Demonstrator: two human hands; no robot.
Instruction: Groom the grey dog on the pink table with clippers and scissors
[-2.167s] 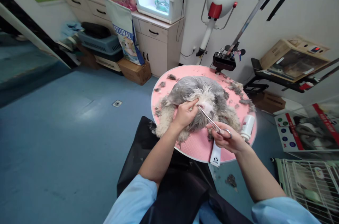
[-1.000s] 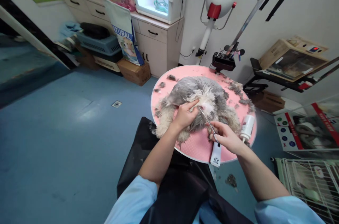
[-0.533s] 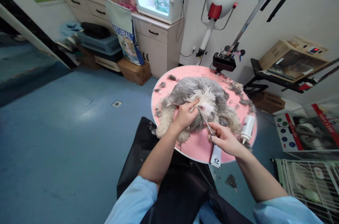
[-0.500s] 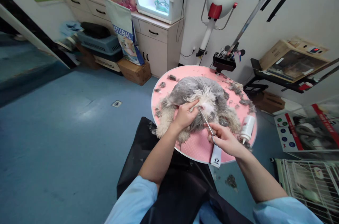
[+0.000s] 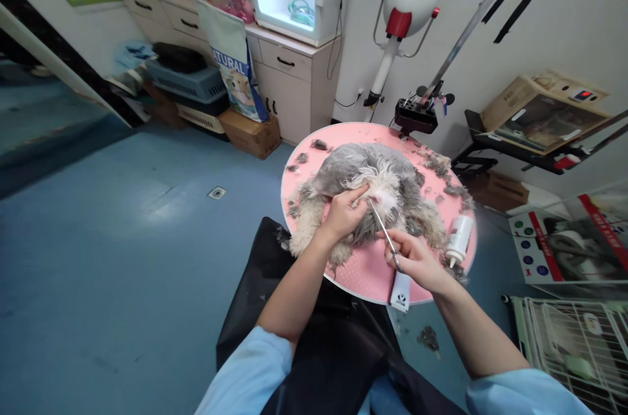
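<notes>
A grey dog [image 5: 338,166] with cream, fluffy legs lies on a round pink grooming table [image 5: 353,274]. Pale fur on it surrounds a small patch of pink skin [image 5: 377,198]. My left hand [image 5: 345,213] is closed beside that patch, thumb and fingers pinching the dog's fur. In my right hand [image 5: 412,258] is a slim silver tool with ring handles [image 5: 383,226], scissors or forceps; which, I cannot tell. Its tip points up and left and reaches the pink skin near my left fingertips. The tool's jaws look closed.
A white nozzle bottle [image 5: 459,239] lies at the table's right edge, and a white flat tube [image 5: 400,290] lies by the front edge. Clumps of cut fur [image 5: 436,165] are scattered around. Behind stands a grooming arm clamp [image 5: 416,116]; a wire cage [image 5: 574,336] is at right.
The view has shifted very slightly. Both hands, the silver tool and the dog keep nearly the same places.
</notes>
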